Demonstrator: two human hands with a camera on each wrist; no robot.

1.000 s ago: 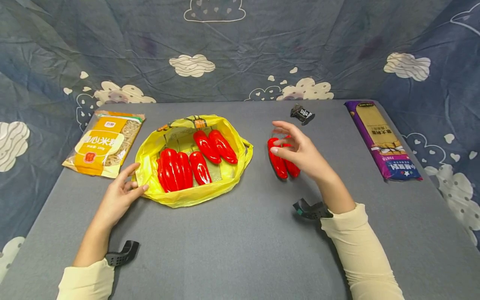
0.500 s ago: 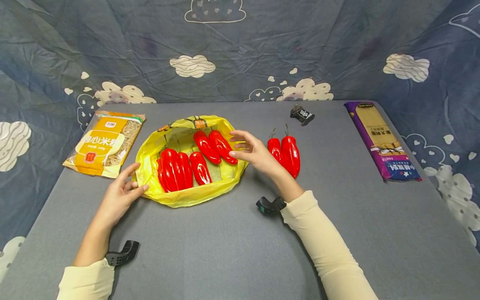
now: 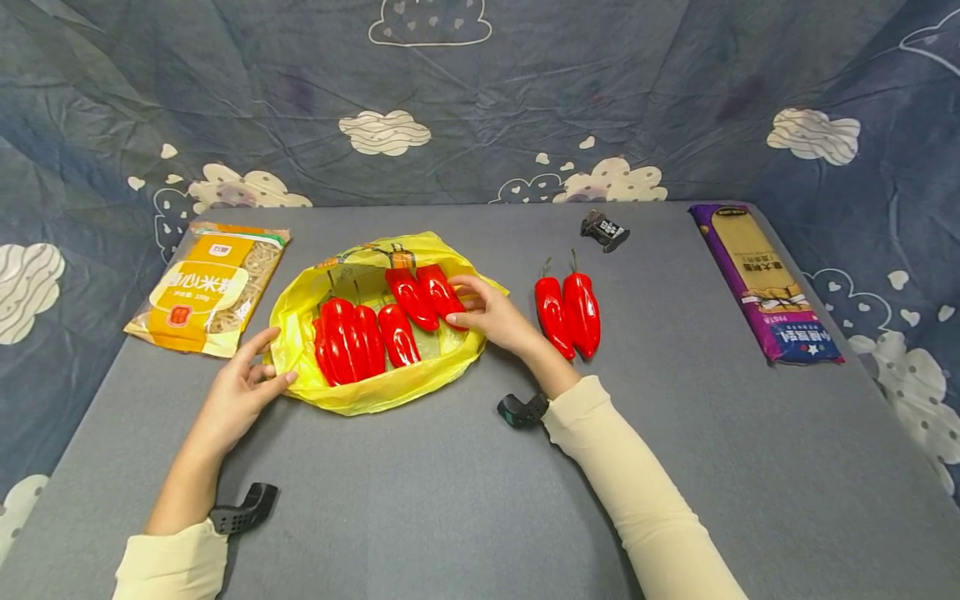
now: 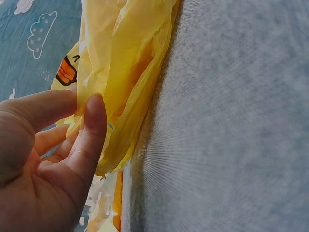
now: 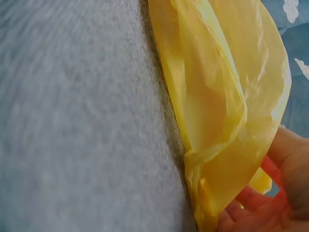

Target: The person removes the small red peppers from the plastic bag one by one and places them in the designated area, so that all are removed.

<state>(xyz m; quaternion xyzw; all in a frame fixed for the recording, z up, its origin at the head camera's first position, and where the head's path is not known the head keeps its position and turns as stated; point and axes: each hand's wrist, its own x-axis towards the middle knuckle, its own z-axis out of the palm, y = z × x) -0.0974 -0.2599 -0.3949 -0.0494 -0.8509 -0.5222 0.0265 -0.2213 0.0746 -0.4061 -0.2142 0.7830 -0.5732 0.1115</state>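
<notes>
A yellow plastic bag (image 3: 405,393), mouth spread wide, lies on the table left of the middle in the head view. Inside it are several glossy red chili peppers (image 3: 400,336). My left hand (image 3: 236,393) pinches the bag's left rim between thumb and fingers, plainest in the left wrist view. On the other side, my right hand (image 3: 495,317) reaches over the right rim, thumb and fingertips against the rightmost chili pepper (image 3: 440,293); the bag's wall partly hides its fingers in the right wrist view. Two more chili peppers (image 3: 581,315) lie on the table to the right.
An orange noodle packet (image 3: 210,287) lies left of the bag. A purple pasta packet (image 3: 765,283) sits near the far right edge. A small black wrapped item (image 3: 604,230) rests behind the loose peppers. Patterned cloth (image 3: 480,108) hangs along the table's back.
My right hand has moved left from above the two loose peppers to the bag's right side. Peppers inside shifted slightly, and the right rim changed shape. My left hand has stayed in place.
</notes>
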